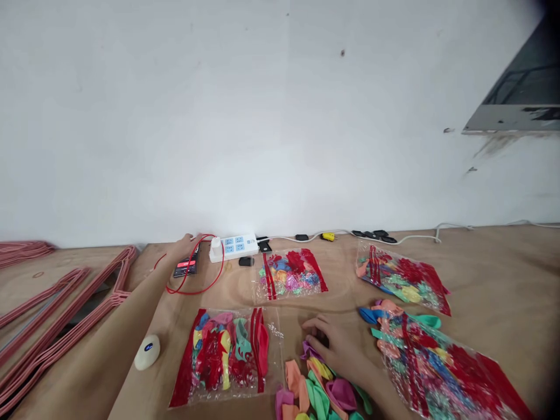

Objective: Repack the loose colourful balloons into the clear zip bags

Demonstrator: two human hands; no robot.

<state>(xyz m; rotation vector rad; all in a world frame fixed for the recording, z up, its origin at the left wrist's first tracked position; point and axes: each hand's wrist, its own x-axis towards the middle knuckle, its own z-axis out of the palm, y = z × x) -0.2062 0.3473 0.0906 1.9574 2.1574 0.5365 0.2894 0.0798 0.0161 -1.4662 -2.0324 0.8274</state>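
Note:
My left hand [184, 246] reaches far out to a dark phone [187, 263] near the wall, at its upper end where a red cable [210, 290] loops. Its fingers are mostly hidden, so a grip cannot be made out. My right hand [335, 344] rests at the top of a loose pile of colourful balloons [317, 394], fingers loosely curved with a gap between thumb and forefinger. Just below the thumb lies a purple balloon [310, 351]; no hold on it shows. Left of this hand lies a clear, red-edged bag of balloons [225, 350].
More balloon bags lie at the back [291, 274], back right [405, 277] and front right [455, 367], the last with balloons spilling out. A white power strip [235, 247] sits by the wall. Pink hangers [65, 315] and a white oval device [147, 352] are at left.

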